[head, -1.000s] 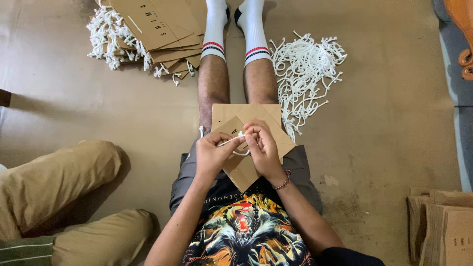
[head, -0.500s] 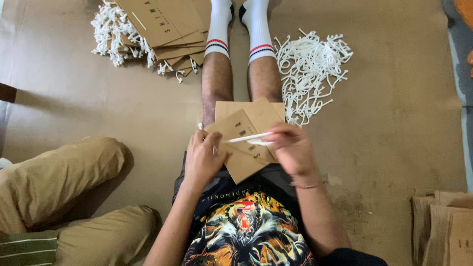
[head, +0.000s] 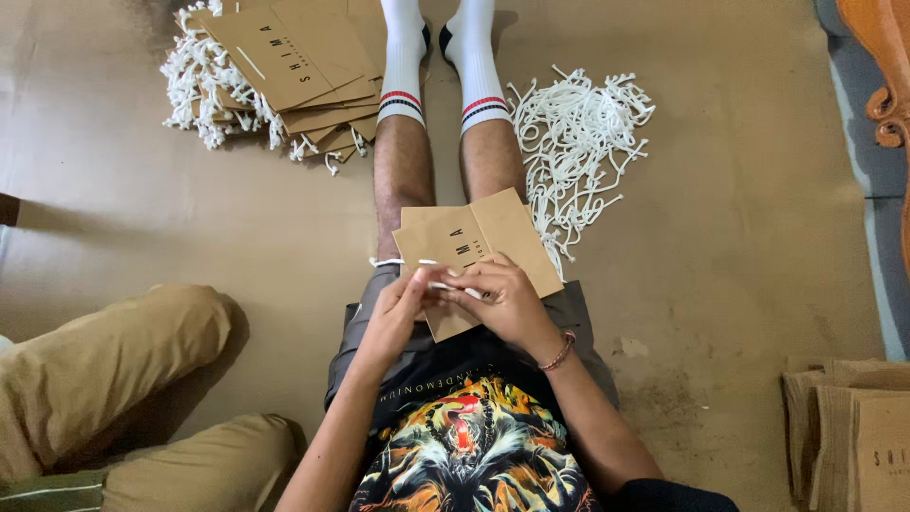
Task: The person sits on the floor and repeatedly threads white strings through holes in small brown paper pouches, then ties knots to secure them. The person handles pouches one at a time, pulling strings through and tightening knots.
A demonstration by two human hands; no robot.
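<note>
On the lap, the left hand (head: 398, 308) and right hand (head: 507, 299) both pinch a short white cord (head: 445, 285) against a flat brown paper bag (head: 474, 251) (resting on the thighs). Farther right on the floor lies a loose cord pile (head: 578, 142); far left, a stack of finished bags (head: 284, 66).

A stack of finished brown paper bags (head: 284, 57) is lying on the floor (head: 720, 246) at the upper left, white cord handles sticking out along its edges. A loose heap of white cords (head: 578, 142) is resting to the right of the outstretched legs, near the white socks (head: 403, 57) with red and dark stripes. Another person's legs in tan trousers (head: 114, 379) are folding in at the lower left. More brown bags (head: 853, 431) are piling at the lower right, and carved orange wood (head: 886, 66) is showing at the upper right.
</note>
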